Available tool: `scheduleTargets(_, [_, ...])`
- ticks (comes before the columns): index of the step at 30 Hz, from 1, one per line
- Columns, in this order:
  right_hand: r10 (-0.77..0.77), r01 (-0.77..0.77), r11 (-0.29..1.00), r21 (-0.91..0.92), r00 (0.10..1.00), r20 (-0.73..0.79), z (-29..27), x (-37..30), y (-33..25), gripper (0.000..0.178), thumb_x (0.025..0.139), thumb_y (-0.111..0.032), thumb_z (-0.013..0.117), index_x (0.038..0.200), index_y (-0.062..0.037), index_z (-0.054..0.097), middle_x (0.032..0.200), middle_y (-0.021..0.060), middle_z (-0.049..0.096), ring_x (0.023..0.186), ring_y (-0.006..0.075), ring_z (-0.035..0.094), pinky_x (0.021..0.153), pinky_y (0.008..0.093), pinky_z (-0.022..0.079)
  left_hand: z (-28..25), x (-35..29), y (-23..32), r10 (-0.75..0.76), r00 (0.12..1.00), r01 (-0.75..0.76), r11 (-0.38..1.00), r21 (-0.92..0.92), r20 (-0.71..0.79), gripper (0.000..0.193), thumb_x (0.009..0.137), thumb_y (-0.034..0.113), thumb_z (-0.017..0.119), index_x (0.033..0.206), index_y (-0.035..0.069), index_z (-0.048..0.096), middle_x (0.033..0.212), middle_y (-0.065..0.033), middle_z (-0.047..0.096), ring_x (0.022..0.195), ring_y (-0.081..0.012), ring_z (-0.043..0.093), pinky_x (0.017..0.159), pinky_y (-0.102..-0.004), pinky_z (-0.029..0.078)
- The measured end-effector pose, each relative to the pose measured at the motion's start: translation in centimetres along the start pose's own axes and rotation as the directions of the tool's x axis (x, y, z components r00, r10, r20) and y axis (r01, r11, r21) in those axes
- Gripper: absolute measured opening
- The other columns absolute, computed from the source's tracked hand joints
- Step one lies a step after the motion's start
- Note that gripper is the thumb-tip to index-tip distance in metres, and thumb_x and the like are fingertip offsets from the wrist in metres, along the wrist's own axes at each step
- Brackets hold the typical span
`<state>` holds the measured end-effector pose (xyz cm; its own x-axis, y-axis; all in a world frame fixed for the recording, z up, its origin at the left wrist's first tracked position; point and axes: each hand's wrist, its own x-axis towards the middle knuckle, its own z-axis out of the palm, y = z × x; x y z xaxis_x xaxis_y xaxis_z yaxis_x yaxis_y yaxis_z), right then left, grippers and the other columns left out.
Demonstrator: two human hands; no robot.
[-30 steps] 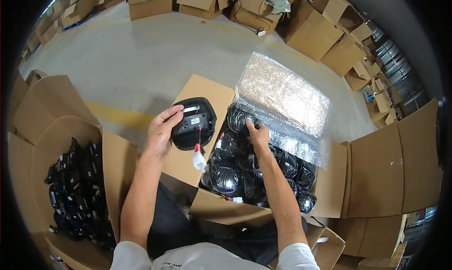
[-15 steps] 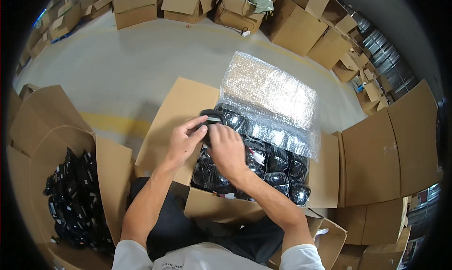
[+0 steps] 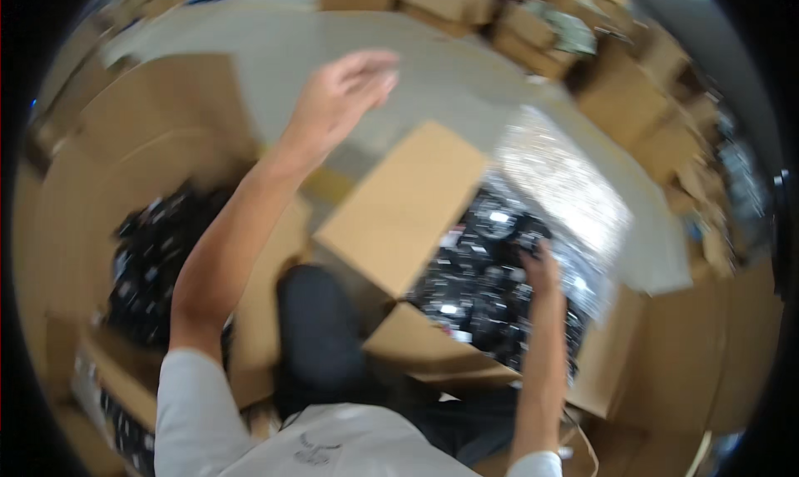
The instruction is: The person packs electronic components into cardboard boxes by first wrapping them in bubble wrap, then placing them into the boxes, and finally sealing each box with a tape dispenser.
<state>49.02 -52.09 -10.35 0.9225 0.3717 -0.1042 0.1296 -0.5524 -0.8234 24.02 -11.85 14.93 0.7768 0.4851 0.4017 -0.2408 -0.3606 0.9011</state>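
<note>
My left hand (image 3: 348,90) is raised above the floor between the two boxes, blurred, its fingers stretched out with nothing in them. My right hand (image 3: 543,267) reaches into the open cardboard box (image 3: 404,211) in front of me. Its fingers close on a black rounded device (image 3: 531,237), whose details are smeared by motion. Under and around that hand lie several shiny black wrapped units (image 3: 474,298) with small white connectors. Bubble wrap (image 3: 566,186) hangs over the far right side of this box.
At my left stands a tall open carton (image 3: 158,102) holding a heap of black wrapped pieces (image 3: 162,260). More open cartons (image 3: 449,7) line the far floor. Large cardboard flaps (image 3: 699,344) rise on the right, close to my right arm.
My hands have parted: the left has let go of the black device and swung up and away, while the right has moved it rightward over the box. The view has turned left.
</note>
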Motion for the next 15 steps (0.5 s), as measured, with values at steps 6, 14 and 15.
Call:
scheduleTargets(6, [0.421,-0.364,0.739,0.567,0.906,0.033,-6.8,0.7,3.9,0.065,0.092,-0.044,0.074,0.122,0.0105,0.055,0.097,0.0157,0.065,0.087,0.0252,0.069,0.074,0.0326,0.058,-16.4,-6.5,-0.4,-0.02,0.922,0.059,0.994,0.089,-0.386,0.034,0.102,0.018,0.061,0.126,-0.005,0.062,0.12,-0.0107,0.067,0.109,-0.0183,0.065,0.088,-0.0287,0.055])
scheduleTargets(14, [0.258,-0.214,0.937,0.275,0.956,-0.137,-11.4,-4.7,0.1,0.058,0.098,-0.046,0.063,0.126,0.0048,0.054,0.112,0.0152,0.06,0.084,0.0216,0.064,0.069,0.0305,0.056,-27.0,-26.2,-22.3,-0.261,0.774,0.564,0.697,0.443,-0.576,0.048,0.084,0.031,0.077,0.114,-0.005,0.066,0.105,-0.0189,0.067,0.097,-0.0271,0.065,0.084,-0.037,0.053])
scheduleTargets(15, [0.256,-0.219,0.947,0.233,0.956,-0.143,-11.9,-5.3,0.3,0.057,0.099,-0.045,0.063,0.127,0.004,0.054,0.111,0.0144,0.06,0.084,0.0202,0.064,0.069,0.0298,0.056,-26.2,-28.1,-25.2,-0.249,0.793,0.578,0.595,0.558,-0.556,0.061,0.08,0.036,0.08,0.122,-0.004,0.062,0.119,-0.0244,0.063,0.109,-0.0335,0.063,0.091,-0.0407,0.052])
